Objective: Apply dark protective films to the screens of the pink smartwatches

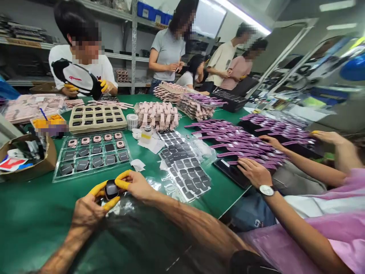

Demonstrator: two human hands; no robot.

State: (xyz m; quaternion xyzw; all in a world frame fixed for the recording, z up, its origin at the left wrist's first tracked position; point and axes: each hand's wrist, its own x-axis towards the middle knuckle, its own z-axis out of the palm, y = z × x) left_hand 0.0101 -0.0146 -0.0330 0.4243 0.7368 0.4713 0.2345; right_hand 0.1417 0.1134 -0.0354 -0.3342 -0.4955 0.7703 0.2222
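Between my hands, just above the near edge of the green table, is a square smartwatch case with a dark glossy face and no strap. My left hand grips it by the sides, with yellow finger cots on the fingertips. At its upper right edge, the cotted fingers of my right hand are pinched against it. Beyond them lies a clear plastic tray of watch cases, some pink-framed, others black. Right of my hands, sheets of dark square stickers overlap on crumpled clear film.
A beige tray, a sticker roll, a small bottle and stacked pink straps stand farther back. A cardboard box is at left. A co-worker's hands touch purple watch straps at right. Other people are behind.
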